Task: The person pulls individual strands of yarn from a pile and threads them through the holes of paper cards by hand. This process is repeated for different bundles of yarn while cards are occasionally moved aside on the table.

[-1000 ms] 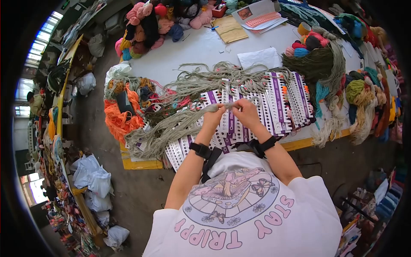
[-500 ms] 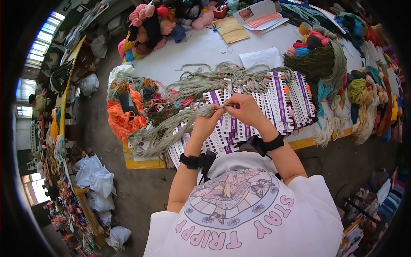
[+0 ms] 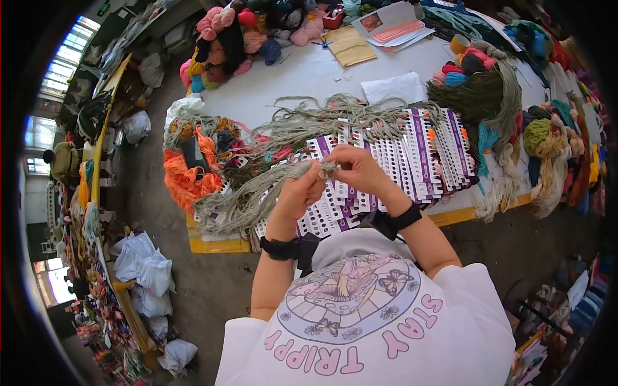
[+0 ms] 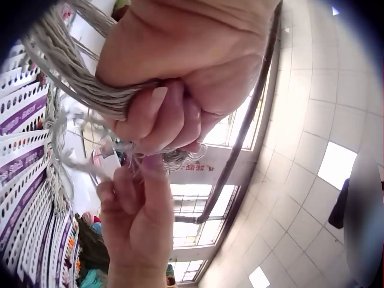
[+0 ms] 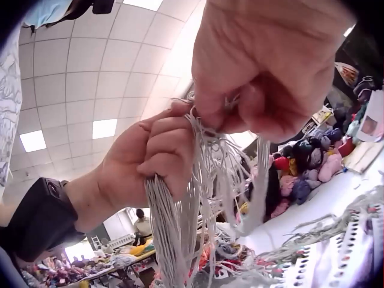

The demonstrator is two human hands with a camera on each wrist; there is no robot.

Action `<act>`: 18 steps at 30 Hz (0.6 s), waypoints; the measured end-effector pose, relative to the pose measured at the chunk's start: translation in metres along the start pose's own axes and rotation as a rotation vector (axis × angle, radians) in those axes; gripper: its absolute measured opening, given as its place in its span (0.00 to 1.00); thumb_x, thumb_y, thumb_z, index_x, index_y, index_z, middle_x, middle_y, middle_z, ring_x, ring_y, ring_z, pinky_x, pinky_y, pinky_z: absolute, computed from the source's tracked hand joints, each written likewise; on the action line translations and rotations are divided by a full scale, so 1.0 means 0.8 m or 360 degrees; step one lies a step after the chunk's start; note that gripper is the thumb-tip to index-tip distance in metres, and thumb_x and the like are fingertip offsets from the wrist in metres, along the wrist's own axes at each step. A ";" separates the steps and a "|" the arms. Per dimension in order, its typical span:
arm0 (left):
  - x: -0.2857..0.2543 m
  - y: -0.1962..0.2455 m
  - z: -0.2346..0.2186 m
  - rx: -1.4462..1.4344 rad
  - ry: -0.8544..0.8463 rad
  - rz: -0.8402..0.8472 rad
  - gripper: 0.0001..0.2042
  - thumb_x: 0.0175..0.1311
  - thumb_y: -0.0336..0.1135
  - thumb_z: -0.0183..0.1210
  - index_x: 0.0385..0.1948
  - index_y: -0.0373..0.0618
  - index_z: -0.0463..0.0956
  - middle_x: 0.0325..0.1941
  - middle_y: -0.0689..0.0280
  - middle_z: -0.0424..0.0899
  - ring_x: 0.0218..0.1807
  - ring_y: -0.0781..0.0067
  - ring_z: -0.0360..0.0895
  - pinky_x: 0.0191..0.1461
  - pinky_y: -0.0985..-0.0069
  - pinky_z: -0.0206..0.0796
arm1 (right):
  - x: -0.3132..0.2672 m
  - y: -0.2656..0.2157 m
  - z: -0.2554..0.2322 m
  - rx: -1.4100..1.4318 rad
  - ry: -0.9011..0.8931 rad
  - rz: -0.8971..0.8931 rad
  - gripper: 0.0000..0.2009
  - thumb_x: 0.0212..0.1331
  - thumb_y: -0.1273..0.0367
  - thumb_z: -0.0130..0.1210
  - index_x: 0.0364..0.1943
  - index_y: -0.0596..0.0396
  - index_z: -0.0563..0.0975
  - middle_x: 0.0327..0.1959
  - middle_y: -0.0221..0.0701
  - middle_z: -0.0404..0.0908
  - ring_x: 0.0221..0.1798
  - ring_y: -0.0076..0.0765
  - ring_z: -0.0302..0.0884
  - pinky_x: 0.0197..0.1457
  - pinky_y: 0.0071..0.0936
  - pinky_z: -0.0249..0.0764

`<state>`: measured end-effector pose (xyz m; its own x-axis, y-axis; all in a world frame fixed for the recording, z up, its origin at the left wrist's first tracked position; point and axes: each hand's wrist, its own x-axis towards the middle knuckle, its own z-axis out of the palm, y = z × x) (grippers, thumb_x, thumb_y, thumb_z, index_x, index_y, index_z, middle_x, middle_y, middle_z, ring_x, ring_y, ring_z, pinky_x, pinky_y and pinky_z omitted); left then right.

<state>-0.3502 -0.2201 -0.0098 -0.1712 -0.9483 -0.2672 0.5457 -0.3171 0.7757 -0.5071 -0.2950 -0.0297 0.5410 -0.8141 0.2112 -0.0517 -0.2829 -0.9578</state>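
My left hand (image 3: 300, 197) grips a thick hank of grey-green thread (image 3: 248, 198), fingers curled round it near its end. In the right wrist view the thread (image 5: 161, 231) hangs in straight strands below that fist. Right beside it, my right hand (image 3: 362, 171) pinches loose strands at the hank's end with thumb and fingers; looped, tangled ends (image 5: 222, 157) dangle between the hands. Beneath both hands lie white-and-purple cards with punched holes (image 3: 412, 153), overlapping in a long row. More grey-green thread (image 3: 309, 122) is draped across the cards' far ends.
Orange yarn (image 3: 185, 182) lies at the table's left corner. A dark green hank (image 3: 467, 100) and coloured skeins (image 3: 541, 138) lie to the right. Farther back are a brown envelope (image 3: 348, 45), white paper (image 3: 393, 88) and heaped pink and dark yarn (image 3: 222, 45).
My left hand has drawn back toward the body and left, turning its fist with the hank. My right hand has shifted slightly left and down, staying at the hank's end.
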 end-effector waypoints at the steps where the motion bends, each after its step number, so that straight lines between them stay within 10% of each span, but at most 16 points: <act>1: -0.001 0.000 0.001 -0.0011 0.0021 -0.0003 0.11 0.63 0.41 0.43 0.23 0.48 0.67 0.10 0.78 0.52 0.12 0.88 0.47 0.14 0.88 0.38 | 0.002 -0.001 0.006 0.0040 -0.0055 -0.0104 0.06 0.42 0.75 0.54 0.28 0.58 0.76 0.20 0.28 0.71 0.18 0.21 0.64 0.23 0.17 0.62; 15: -0.094 0.072 -0.117 -0.0152 0.0533 0.0424 0.17 0.64 0.44 0.41 0.14 0.52 0.59 0.10 0.77 0.49 0.10 0.86 0.45 0.12 0.87 0.38 | -0.034 0.136 -0.166 -0.1402 0.0727 0.0162 0.06 0.44 0.70 0.50 0.26 0.54 0.77 0.23 0.32 0.75 0.27 0.36 0.74 0.30 0.29 0.70; 18: -0.139 0.100 -0.187 -0.0315 0.0843 0.0570 0.18 0.64 0.44 0.41 0.13 0.53 0.56 0.09 0.77 0.49 0.09 0.85 0.42 0.11 0.85 0.34 | -0.050 0.113 -0.237 -0.0016 0.0671 0.1071 0.08 0.49 0.67 0.53 0.30 0.55 0.77 0.15 0.19 0.65 0.16 0.16 0.61 0.17 0.17 0.59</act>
<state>-0.1647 -0.1379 -0.0032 0.4466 -0.8441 -0.2967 0.6430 0.0722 0.7625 -0.6925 -0.3846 -0.0880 0.0272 -0.9348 -0.3540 -0.2634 0.3349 -0.9047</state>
